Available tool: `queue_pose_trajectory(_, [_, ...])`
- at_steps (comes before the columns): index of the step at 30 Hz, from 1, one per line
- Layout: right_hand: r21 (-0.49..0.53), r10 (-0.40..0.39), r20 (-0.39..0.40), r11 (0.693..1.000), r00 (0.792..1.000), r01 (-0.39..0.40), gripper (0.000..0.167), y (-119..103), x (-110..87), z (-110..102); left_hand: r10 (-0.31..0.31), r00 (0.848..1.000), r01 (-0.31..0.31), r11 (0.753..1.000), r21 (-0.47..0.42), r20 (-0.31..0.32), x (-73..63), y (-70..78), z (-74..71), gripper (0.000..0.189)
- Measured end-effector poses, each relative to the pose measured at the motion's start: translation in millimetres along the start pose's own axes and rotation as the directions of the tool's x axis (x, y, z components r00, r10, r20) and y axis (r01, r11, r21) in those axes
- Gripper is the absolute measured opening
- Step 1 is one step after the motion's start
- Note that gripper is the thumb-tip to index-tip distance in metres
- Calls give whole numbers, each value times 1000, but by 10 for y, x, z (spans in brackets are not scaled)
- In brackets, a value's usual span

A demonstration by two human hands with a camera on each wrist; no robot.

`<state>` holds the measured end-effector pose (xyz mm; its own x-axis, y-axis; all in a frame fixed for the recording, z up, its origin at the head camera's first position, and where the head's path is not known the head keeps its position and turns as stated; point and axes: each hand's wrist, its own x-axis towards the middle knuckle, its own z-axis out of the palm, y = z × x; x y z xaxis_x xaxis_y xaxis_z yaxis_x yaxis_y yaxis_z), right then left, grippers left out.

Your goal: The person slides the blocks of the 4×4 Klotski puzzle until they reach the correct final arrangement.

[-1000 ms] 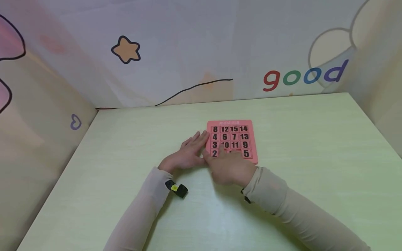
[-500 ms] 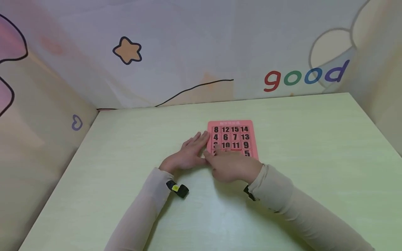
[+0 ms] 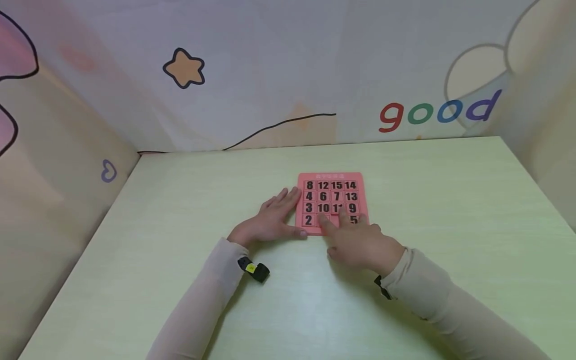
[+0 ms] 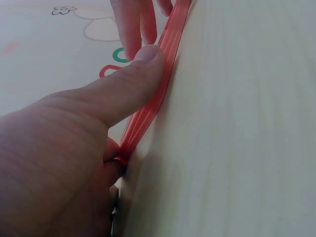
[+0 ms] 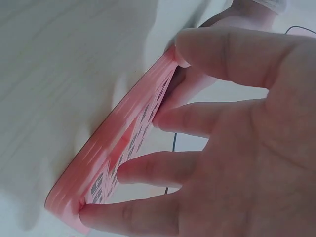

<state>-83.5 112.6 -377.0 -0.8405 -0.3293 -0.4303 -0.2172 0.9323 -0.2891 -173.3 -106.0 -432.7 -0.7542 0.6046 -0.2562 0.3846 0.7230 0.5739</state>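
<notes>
A pink number sliding puzzle (image 3: 330, 176) lies flat on the table with black numbers on its tiles. My left hand (image 3: 270, 220) spreads its fingers against the puzzle's left edge. Its thumb (image 4: 133, 74) rests at the near edge by the left corner. Over the bottom row is my right hand (image 3: 360, 242), palm down, its fingers spread and touching the puzzle near the 11 and the 5. A tile-free gap shows between these fingers. They hide part of the bottom row. In the right wrist view, the fingertips (image 5: 131, 173) meet the puzzle's face and near rim.
The pale green table (image 3: 216, 190) stretches around the puzzle on all sides. A printed backdrop (image 3: 270, 65) with a star and the word "good" stands behind it and at both sides. A black strap (image 3: 253, 270) is worn at the left wrist.
My right hand first slid slightly left over the bottom row, then moved right, uncovering the 2 and the 3. My left hand stays at the puzzle's left edge.
</notes>
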Motion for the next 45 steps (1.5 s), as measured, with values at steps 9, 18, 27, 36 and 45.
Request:
queue_pose_trajectory(9, [-31, -36, -17, 999, 999, 35, 67, -75, 10, 60, 12, 1000, -12, 1000, -9, -1, 0, -27, 11, 109])
queue_pose_trajectory(18, [47, -182, 29, 982, 983, 180, 70, -123, -11, 39, 37, 999, -37, 999, 35, -4, 12, -45, 2, 105])
queue_pose_trajectory(27, [-31, -112, -55, 993, 992, 111, 71, 100, 72, -80, 5, 1000, -5, 1000, -5, 4, 9, -27, -1, 109])
queue_pose_trajectory(36, [47, -91, 35, 995, 995, 89, 72, 223, 97, -151, 0, 1000, 0, 1000, -7, 7, 5, -13, -6, 108])
queue_pose_trajectory(45, [70, -116, 80, 991, 990, 110, 69, 222, 28, -221, 20, 1000, -20, 1000, 3, 9, 11, -29, -7, 110])
